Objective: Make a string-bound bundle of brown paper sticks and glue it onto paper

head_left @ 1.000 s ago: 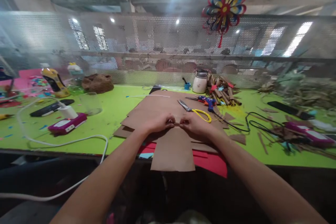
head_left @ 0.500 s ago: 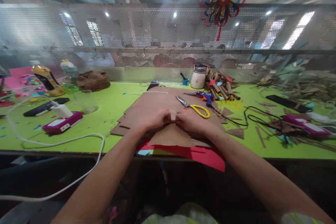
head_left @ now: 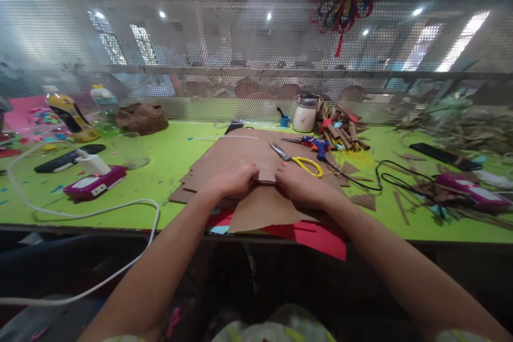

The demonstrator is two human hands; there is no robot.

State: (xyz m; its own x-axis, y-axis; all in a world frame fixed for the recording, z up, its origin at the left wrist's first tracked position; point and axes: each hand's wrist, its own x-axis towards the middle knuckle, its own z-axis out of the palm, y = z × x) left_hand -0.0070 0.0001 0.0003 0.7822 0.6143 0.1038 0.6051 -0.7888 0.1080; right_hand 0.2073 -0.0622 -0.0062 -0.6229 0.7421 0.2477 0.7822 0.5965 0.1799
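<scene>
A piece of brown kraft paper (head_left: pixel 262 209) lies near the front edge of the table, its far edge turned up in a narrow fold or roll. My left hand (head_left: pixel 239 179) is closed on the left end of that edge, and my right hand (head_left: pixel 295 184) grips its right end. The fingertips are partly hidden under the knuckles. Beneath them is a stack of brown paper sheets (head_left: pixel 216 157). Scissors with yellow handles (head_left: pixel 306 165) rest on the stack, just beyond my right hand. Behind them lies a blue glue gun (head_left: pixel 316 145).
Red paper (head_left: pixel 320 240) overhangs the table's front edge. A purple power strip (head_left: pixel 95 183) with a white cable sits left, beside a clear cup (head_left: pixel 132 150). At the back stand a white jar (head_left: pixel 304 115) and rolled brown paper tubes (head_left: pixel 348 131). Black cord and scraps lie right.
My hands have moved slightly apart along the paper's edge, so more of the fold shows between them. The paper sits a little nearer to me. The camera view has shifted slightly.
</scene>
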